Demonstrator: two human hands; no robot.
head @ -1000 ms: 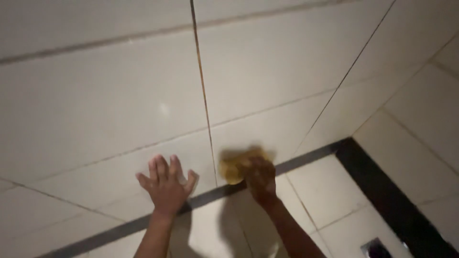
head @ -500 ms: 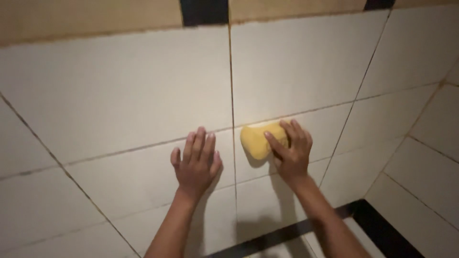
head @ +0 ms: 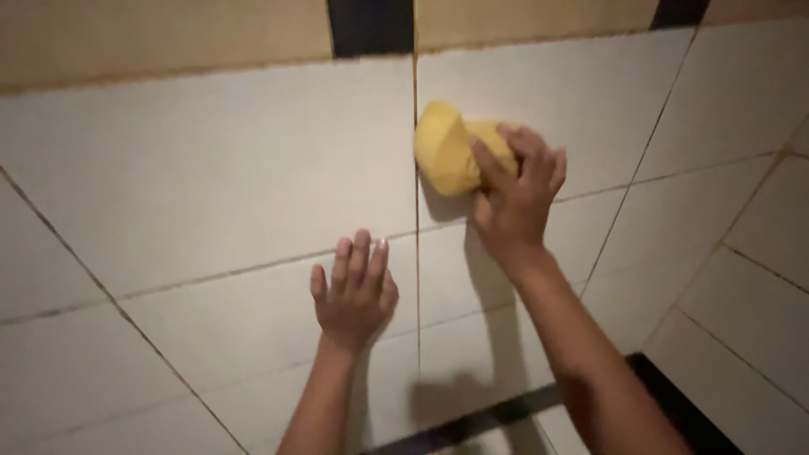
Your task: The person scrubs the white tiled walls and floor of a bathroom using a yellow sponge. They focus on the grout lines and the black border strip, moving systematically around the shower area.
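Observation:
My right hand grips a yellow sponge and presses it against a white tiled wall, right on a vertical grout line. My left hand lies flat on the wall lower down and to the left, fingers slightly apart, holding nothing. Both forearms reach up from the bottom of the view.
Above the white tiles runs a tan band with black tiles. A dark strip marks the wall's foot. A second tiled wall meets this one in a corner at the right.
The sponge and my right hand have moved up the wall along the grout line. My left hand stays flat on the tiles. The view has tilted upward, showing the tan band.

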